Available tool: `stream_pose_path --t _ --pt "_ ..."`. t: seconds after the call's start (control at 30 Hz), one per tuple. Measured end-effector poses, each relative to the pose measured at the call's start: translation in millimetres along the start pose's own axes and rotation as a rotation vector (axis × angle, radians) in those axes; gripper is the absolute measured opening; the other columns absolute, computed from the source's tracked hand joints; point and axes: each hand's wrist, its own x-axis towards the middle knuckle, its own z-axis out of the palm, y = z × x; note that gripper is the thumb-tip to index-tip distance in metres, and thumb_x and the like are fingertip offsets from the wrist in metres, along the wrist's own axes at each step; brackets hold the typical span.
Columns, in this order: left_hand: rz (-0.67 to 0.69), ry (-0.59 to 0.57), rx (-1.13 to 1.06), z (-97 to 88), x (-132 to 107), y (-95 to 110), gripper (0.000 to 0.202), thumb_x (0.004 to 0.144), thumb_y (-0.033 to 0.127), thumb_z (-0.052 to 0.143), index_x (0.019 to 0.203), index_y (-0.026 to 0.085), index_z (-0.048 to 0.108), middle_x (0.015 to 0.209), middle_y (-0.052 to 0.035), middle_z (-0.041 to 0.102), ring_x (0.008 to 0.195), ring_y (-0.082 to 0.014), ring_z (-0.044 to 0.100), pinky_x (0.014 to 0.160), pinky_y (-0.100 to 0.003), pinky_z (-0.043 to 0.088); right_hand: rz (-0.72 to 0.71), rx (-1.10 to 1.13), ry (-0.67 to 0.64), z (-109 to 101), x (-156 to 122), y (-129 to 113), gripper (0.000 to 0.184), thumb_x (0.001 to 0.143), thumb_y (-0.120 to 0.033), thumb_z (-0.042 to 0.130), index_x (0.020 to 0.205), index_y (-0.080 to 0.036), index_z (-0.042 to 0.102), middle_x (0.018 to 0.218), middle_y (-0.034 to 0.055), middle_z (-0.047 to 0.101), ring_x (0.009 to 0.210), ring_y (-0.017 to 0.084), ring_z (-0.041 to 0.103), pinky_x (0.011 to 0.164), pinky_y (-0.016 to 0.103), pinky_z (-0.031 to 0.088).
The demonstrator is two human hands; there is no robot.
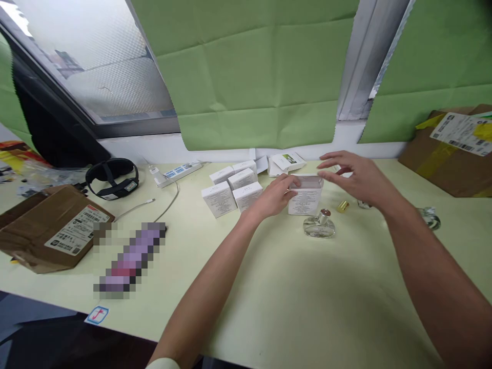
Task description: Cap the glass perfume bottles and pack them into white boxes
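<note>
A white printed carton (305, 202) stands upright on the table, its top open. My left hand (274, 197) grips its left side, with fingers at the top edge and the thumb in front. Over the carton's upper right corner is my right hand (351, 177), fingers apart and curved, with nothing seen between them. Just in front of the carton sits a clear glass perfume bottle (319, 227) with a shiny sprayer neck. To its right lies a gold cap (343, 206). Another glass bottle (430, 218) is partly hidden behind my right forearm.
Several white cartons (219, 199) cluster left of my left hand, with an opened carton (286, 163) behind. Brown cardboard boxes (57, 225) (449, 159) stand at both sides. A black headset (112, 179), power strip (180, 171), cable and pixelated purple object (132, 259) occupy the left.
</note>
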Motion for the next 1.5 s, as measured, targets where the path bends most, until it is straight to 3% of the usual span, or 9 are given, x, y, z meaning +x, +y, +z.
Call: stream_pose_path --t 0.1,0.2,0.33,0.57,0.87,1.1,1.3,1.4,1.5 --pt "-0.044 -0.004 0.004 0.0 -0.4 -0.8 0.029 0.098 0.019 0.043 0.126 0.024 0.047 0.130 -0.0079 0.053 0.113 -0.0218 0.053 0.095 -0.037 0.044 0.132 -0.048 -0.069 -28.8 -8.1 -15.4 0.034 0.086 -0.056 0.058 0.095 -0.026 0.072 0.108 0.0061 0.072 0.081 0.022 0.067 0.065 0.036 0.053" --pt "-0.074 0.003 0.009 0.2 -0.6 -0.3 0.029 0.098 0.021 0.042 0.127 0.024 0.046 0.132 -0.0075 0.053 0.112 -0.0219 0.054 0.095 -0.037 0.044 0.222 -0.114 -0.426 -42.6 -16.6 -13.4 0.044 0.078 -0.063 0.065 0.110 -0.033 0.070 0.101 0.0039 0.073 0.073 0.023 0.067 0.057 0.035 0.051" --pt "-0.094 0.024 0.007 1.5 0.1 -0.3 0.028 0.098 0.023 0.043 0.125 0.024 0.046 0.132 -0.0070 0.053 0.109 -0.0210 0.055 0.093 -0.036 0.044 0.207 -0.119 -0.822 -24.3 -18.6 6.7 0.064 0.069 -0.062 0.073 0.127 -0.038 0.061 0.122 0.0031 0.069 0.099 0.029 0.067 0.075 0.039 0.053" --pt "-0.085 0.019 0.040 1.5 0.6 -0.4 0.027 0.098 0.022 0.043 0.125 0.024 0.046 0.130 -0.0066 0.054 0.103 -0.0198 0.055 0.092 -0.036 0.044 0.310 -0.178 -1.056 8.4 -9.3 12.3 0.065 0.061 -0.057 0.075 0.118 -0.028 0.063 0.121 0.0068 0.068 0.107 0.034 0.063 0.078 0.038 0.048" --pt "-0.090 0.013 0.012 0.0 0.3 -0.1 0.027 0.097 0.023 0.044 0.125 0.024 0.046 0.129 -0.0066 0.054 0.103 -0.0199 0.055 0.093 -0.037 0.044 0.142 -0.088 -0.939 10.7 -12.8 17.4 0.026 0.070 -0.049 0.069 0.074 -0.025 0.062 0.080 0.0021 0.068 0.073 0.025 0.063 0.062 0.034 0.045" --pt "-0.063 0.004 -0.072 -1.1 -0.3 -2.1 0.028 0.095 0.023 0.049 0.124 0.025 0.047 0.133 -0.0062 0.054 0.107 -0.0196 0.057 0.095 -0.038 0.046 0.069 -0.074 -0.904 -17.3 -13.6 10.5 0.031 0.081 -0.057 0.063 0.081 -0.027 0.068 0.085 0.0027 0.070 0.076 0.024 0.063 0.062 0.034 0.047" --pt "-0.029 -0.025 -0.146 -1.5 -0.7 0.3 0.030 0.093 0.024 0.055 0.122 0.025 0.049 0.131 -0.0050 0.057 0.108 -0.0191 0.059 0.094 -0.037 0.048 0.178 0.083 -0.500 -42.2 -17.8 -15.1 0.038 0.084 -0.057 0.063 0.106 -0.026 0.069 0.096 0.0057 0.072 0.074 0.019 0.061 0.057 0.031 0.044" --pt "-0.074 -0.027 -0.158 -2.6 0.5 2.0 0.034 0.090 0.023 0.061 0.122 0.023 0.050 0.128 -0.0072 0.059 0.108 -0.0209 0.062 0.092 -0.038 0.050 0.195 0.167 -0.333 -36.3 -16.9 -21.2 0.038 0.083 -0.053 0.066 0.110 -0.026 0.066 0.106 0.0071 0.073 0.078 0.019 0.062 0.052 0.029 0.043" --pt "-0.099 -0.032 -0.172 -4.2 1.7 3.8 0.038 0.086 0.022 0.065 0.122 0.023 0.051 0.126 -0.0081 0.062 0.108 -0.0222 0.063 0.090 -0.038 0.052 0.106 0.181 -0.266 -24.1 -13.0 -16.5 0.030 0.084 -0.048 0.066 0.103 -0.025 0.067 0.110 0.0073 0.072 0.091 0.024 0.064 0.062 0.031 0.049"
